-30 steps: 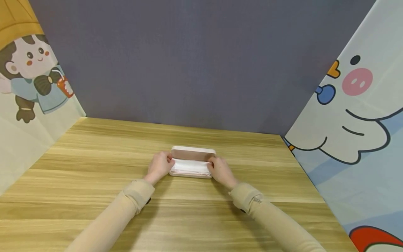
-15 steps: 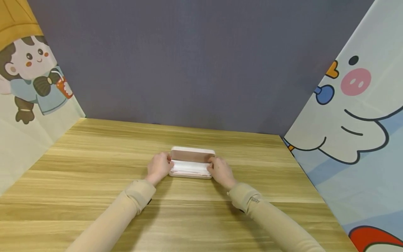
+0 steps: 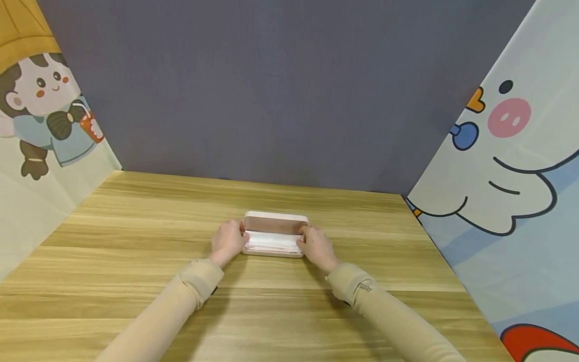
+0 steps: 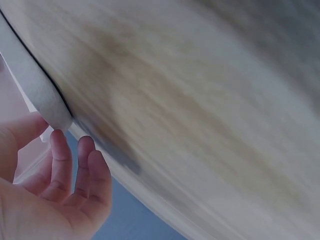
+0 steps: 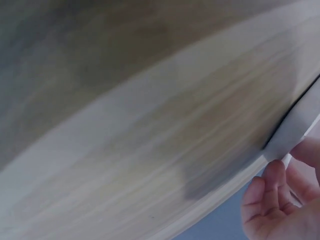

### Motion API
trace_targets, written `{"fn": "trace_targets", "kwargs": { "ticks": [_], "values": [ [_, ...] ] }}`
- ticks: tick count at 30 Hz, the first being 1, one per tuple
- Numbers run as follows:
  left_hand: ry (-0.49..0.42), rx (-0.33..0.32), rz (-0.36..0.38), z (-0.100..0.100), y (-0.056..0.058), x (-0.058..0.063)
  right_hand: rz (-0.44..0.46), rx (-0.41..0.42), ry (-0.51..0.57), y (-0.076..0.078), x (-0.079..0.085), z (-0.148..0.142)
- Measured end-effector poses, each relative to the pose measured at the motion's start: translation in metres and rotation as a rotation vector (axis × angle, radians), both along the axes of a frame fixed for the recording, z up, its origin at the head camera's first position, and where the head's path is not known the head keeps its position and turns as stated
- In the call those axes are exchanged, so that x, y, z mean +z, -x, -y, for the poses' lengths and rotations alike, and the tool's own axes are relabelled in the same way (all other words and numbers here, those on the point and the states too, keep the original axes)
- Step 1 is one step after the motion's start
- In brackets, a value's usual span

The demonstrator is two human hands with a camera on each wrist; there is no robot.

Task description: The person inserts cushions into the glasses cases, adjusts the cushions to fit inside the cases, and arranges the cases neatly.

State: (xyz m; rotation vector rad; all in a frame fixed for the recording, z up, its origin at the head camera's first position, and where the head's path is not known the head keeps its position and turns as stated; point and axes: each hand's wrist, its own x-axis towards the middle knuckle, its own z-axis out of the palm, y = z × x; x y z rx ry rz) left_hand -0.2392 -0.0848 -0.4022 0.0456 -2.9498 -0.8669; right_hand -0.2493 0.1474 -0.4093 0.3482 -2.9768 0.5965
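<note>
A pale, rounded-end glasses case [image 3: 276, 216] lies with its lid raised, near the middle of the table, its lining brownish. Folded white cloth [image 3: 273, 240] fills the lower half. My left hand [image 3: 228, 243] grips the case's left end, thumb over the rim at the cloth's edge, fingertips outside. At the opposite end my right hand [image 3: 318, 247] holds on the same way, thumb inside and other fingers curled outside. Both wrist views show the case's pale wall [image 4: 37, 85] close between thumb and fingers; most of its inside is hidden there.
The wood-grain table [image 3: 271, 322] carries the case. A dark grey panel [image 3: 262, 90] rises behind its far edge. Printed cartoon sheets stand on either side, the left sheet [image 3: 54, 151] with a child figure and the right sheet [image 3: 534, 201] with a white animal.
The cloth lies slightly lower at the back, showing a little more of the lid's lining. Both hands stay at the case's ends; the view shifts slightly.
</note>
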Motion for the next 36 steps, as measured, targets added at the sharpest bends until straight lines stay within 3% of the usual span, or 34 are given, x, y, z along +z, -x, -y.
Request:
{"fn": "trace_targets", "kwargs": {
  "ticks": [15, 26, 36],
  "values": [
    [-0.008, -0.048, 0.072, 0.0031, -0.0021, 0.0036, -0.011, 0.035, 0.047, -0.0012, -0.0013, -0.0034],
    [-0.033, -0.072, 0.067, 0.0064, -0.0017, 0.0042, -0.001, 0.053, 0.065, -0.0024, 0.0017, -0.0042],
    [-0.077, -0.132, 0.084, 0.0102, -0.0086, 0.0087, -0.008, 0.054, 0.069, -0.0028, 0.0023, -0.0068]
  ]
}}
